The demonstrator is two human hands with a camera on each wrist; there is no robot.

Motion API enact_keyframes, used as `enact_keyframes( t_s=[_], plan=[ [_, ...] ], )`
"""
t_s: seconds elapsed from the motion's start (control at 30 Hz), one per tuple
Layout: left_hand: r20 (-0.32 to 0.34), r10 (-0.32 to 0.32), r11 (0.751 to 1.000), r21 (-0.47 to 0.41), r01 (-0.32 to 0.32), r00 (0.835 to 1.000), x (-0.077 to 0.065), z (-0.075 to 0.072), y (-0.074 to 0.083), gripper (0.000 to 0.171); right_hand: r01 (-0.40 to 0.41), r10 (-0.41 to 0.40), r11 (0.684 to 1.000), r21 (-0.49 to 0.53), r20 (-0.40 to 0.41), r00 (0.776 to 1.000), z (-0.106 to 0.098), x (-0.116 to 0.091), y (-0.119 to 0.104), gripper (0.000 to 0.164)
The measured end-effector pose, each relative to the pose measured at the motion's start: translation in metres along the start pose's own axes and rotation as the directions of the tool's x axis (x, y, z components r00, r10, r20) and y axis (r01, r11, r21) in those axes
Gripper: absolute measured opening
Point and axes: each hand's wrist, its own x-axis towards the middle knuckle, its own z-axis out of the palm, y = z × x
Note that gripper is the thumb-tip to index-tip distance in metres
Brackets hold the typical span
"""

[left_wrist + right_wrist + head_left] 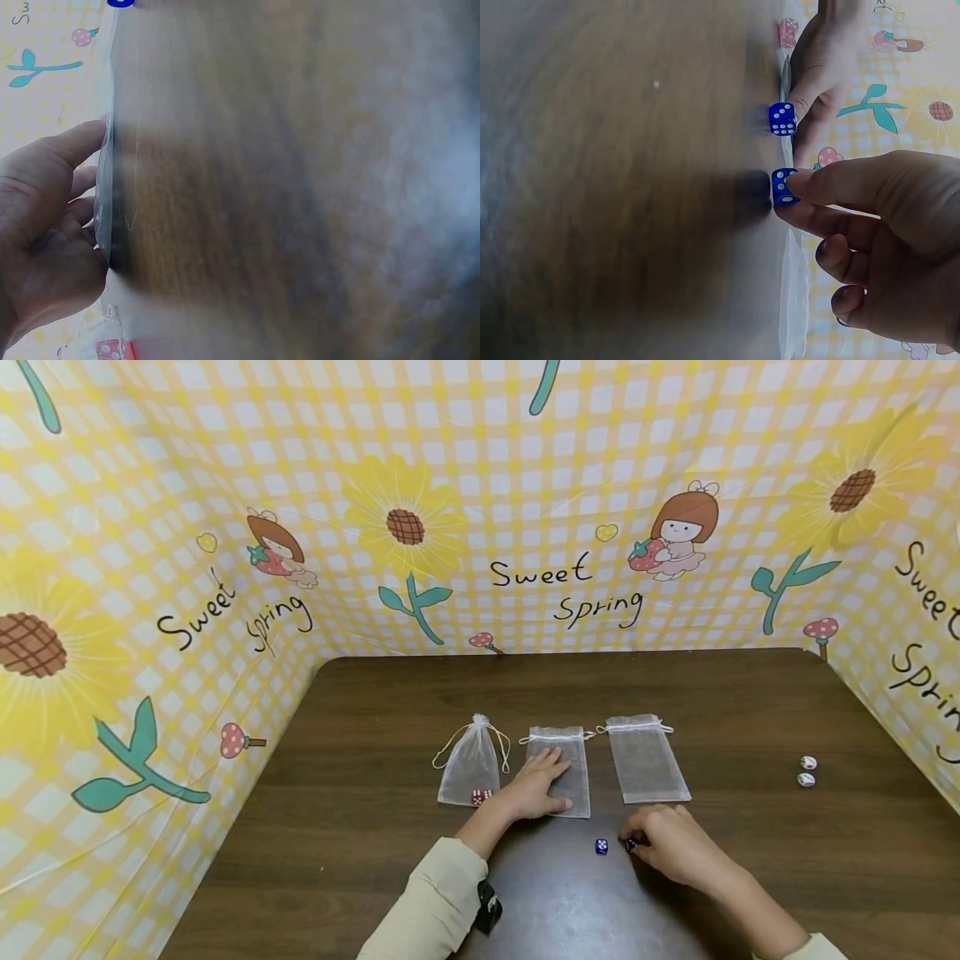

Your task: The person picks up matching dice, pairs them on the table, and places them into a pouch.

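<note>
Right hand point(678, 850) pinches right blue die point(781, 186) between thumb and finger; left hand point(534, 787) rests on middle bag point(579, 777), fingers extended. Light pinch, steady bag advisable.

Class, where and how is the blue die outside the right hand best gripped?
Probably pinch two opposite side faces of this blue die, coming from above: it is a small cube sitting flat on the table, top uncovered.

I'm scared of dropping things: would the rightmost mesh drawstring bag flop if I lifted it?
Probably floppy: the rightmost mesh drawstring bag looks thin and see-through. It's likely light, too, lying flat with no contents showing.
</note>
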Motion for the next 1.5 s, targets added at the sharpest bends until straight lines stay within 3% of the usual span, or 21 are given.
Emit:
enact_keyframes(
  t_s=[0.43,0.73,1.1,1.2,1.3,1.5],
  plan=[
    [-0.001,0.0,1.0,0.012,0.0,1.0,0.0,0.0,0.001,0.064,0.009,-0.01,1.0,-0.019,-0.018,1.0,0.002,-0.001,-0.001,0.021],
    [0.005,-0.001,1.0,0.018,0.001,1.0,0.0,0.0,0.001,0.063,-0.032,0.032,0.999,-0.013,-0.003,0.999,-0.005,-0.004,-0.003,0.022],
    [-0.014,-0.03,0.996,0.086,0.031,0.999,-0.001,0.001,0.0,0.06,-0.103,0.103,0.995,0.004,-0.1,0.99,-0.017,-0.004,-0.002,0.024],
    [-0.041,-0.021,0.993,0.111,0.026,0.999,-0.002,0.0,0.001,0.055,-0.104,0.104,0.995,0.007,-0.118,0.988,-0.016,-0.004,-0.002,0.024],
    [-0.104,0.028,0.99,0.14,-0.013,0.994,-0.003,-0.001,0.002,0.041,-0.101,0.102,0.995,0.01,-0.143,0.985,-0.014,-0.004,-0.003,0.025],
    [-0.272,0.082,0.983,0.18,-0.033,0.959,-0.003,-0.003,0.002,0.016,-0.091,0.092,0.996,0.011,-0.19,0.977,-0.01,-0.003,-0.003,0.024]
  ],
)
